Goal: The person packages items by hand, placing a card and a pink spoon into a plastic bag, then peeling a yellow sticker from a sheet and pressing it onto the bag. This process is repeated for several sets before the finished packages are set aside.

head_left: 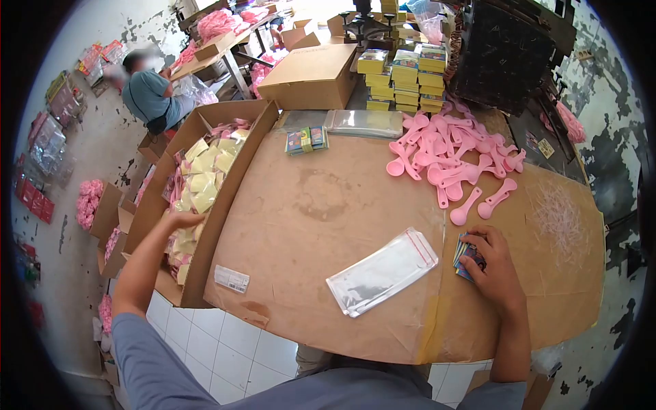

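My left hand (183, 219) reaches into a long cardboard box (236, 184) at the left, just inside its near wall. Its fingers are stretched out and nothing shows in them. Under and around it lie many small clear packets (203, 183) with pale yellow cards and pink pieces. On the right of the table, my right hand (493, 265) curls over a small fanned stack of printed cards (460, 264), thumb and fingers around it. Between the hands lies a pile of clear plastic sleeves (383, 272). Two pink measuring spoons (466, 207) lie just beyond my right hand.
A heap of pink spoons (444, 150), a banded card bundle (306, 140) and more sleeves (365, 123) lie farther back. Stacks of yellow-edged cards (404, 78), a closed carton (307, 72) and a dark machine (506, 55) stand behind. A person (147, 96) sits at far left.
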Motion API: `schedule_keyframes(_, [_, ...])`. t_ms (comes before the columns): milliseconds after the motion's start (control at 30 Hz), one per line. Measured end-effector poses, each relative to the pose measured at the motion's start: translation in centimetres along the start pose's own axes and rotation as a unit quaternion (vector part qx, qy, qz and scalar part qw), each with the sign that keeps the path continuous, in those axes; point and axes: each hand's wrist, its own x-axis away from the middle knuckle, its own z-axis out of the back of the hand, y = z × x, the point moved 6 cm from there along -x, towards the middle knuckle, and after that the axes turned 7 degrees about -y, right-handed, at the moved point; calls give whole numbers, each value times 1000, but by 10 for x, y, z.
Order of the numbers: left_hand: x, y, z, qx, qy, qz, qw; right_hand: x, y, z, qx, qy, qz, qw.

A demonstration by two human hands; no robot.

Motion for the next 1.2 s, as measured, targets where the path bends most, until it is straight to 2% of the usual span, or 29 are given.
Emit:
schedule_keyframes(33, [28, 5, 24, -14, -5, -30, 999, -1, -1, 1, 5, 0, -1, 1000])
schedule_keyframes(100, [69, 18, 88, -35, 200, 27, 979, -2, -3, 1, 14, -3, -2, 1000])
schedule_keyframes(133, [60, 17, 121, 26, 222, 24, 974, -3, -3, 0, 13, -2, -1, 1000])
schedule_keyframes(167, [57, 31, 153, 12, 410, 6, 912, -3, -2, 0, 12, -1, 0, 1000])
schedule_keyframes(233, [77, 89, 192, 68, 553, -151, 817, -3, -2, 0, 10, 3, -3, 1000])
schedule_keyframes(333, [51, 149, 207, 70, 608, -111, 783, -4, -1, 2, 4, 4, -9, 1000])
schedule_keyframes(367, [-35, 142, 217, 2, 562, -164, 811, -5, -1, 2, 0, 6, -10, 1000])
schedule_keyframes(400, [-82, 143, 208, -11, 487, -148, 861, -5, -1, 2, -5, 6, -10, 1000])
schedule_keyframes(433, [-101, 148, 187, -13, 400, -115, 909, -6, 1, 3, 0, 5, -9, 1000])
schedule_keyframes(500, [-113, 151, 157, -20, 319, -86, 944, -6, 3, 2, 6, 4, -11, 1000])
schedule_keyframes(700, [-104, 122, 135, -32, 278, -91, 956, -9, 2, 3, 25, 0, -13, 1000])
schedule_keyframes(800, [-103, 108, 135, -32, 271, -98, 957, -6, 0, 4, 20, 7, 20, 1000])
schedule_keyframes(867, [-97, 103, 156, -20, 317, -128, 939, -4, 4, 7, -40, 27, 10, 999])
schedule_keyframes(933, [-67, 111, 194, 38, 468, -222, 855, 0, 8, 15, -66, 45, 7, 997])
schedule_keyframes(967, [-8, 128, 200, 126, 534, -292, 783, 1, 9, 19, -65, 49, 13, 997])
schedule_keyframes(1033, [106, 162, 191, 124, 651, -239, 710, 5, 8, 25, -34, 33, 4, 999])
schedule_keyframes(1100, [179, 211, 174, 162, 643, -328, 673, 12, 15, 35, 27, -7, -25, 999])
schedule_keyframes(1167, [245, 277, 139, 160, 574, -367, 714, 16, 29, 39, 21, -21, -21, 999])
schedule_keyframes(1200, [242, 304, 126, 141, 500, -429, 739, 16, 34, 38, 18, -28, -20, 999])
